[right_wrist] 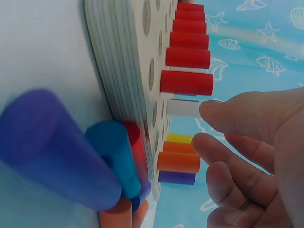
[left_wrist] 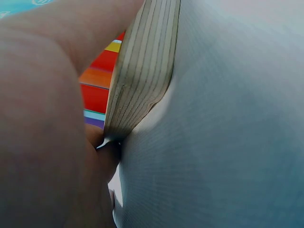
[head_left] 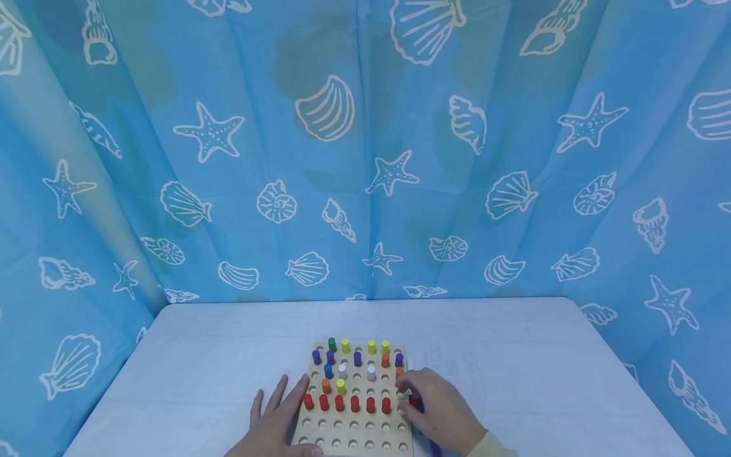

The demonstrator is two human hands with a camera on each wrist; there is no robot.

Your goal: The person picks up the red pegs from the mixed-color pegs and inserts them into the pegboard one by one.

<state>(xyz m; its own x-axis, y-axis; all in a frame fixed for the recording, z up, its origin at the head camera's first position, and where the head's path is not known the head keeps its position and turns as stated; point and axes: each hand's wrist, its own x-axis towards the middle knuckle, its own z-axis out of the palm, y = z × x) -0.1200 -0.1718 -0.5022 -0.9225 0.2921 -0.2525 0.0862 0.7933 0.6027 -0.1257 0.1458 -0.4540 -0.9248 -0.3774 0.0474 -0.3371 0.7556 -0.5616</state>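
A wooden peg board (head_left: 354,438) bears a row of red pegs (head_left: 339,402), with yellow, orange, purple, white, blue and green pegs beyond it. My left hand (head_left: 274,425) rests at the board's left side, fingers spread along the edge and thumb at the near left corner. Over the board's right edge is my right hand (head_left: 440,406). In the right wrist view its thumb and index finger stand apart with nothing between them, between the last red peg (right_wrist: 186,83) and an orange peg (right_wrist: 178,161). A white peg (right_wrist: 185,108) stands behind the thumb tip.
Loose pegs lie against the board's right side: a large-looking purple one (right_wrist: 57,152), a blue one (right_wrist: 114,156), a red one (right_wrist: 137,145) and orange ones. The hand partly covers them in the head view. A blue shell-patterned curtain (head_left: 365,190) hangs behind the white table (head_left: 531,368).
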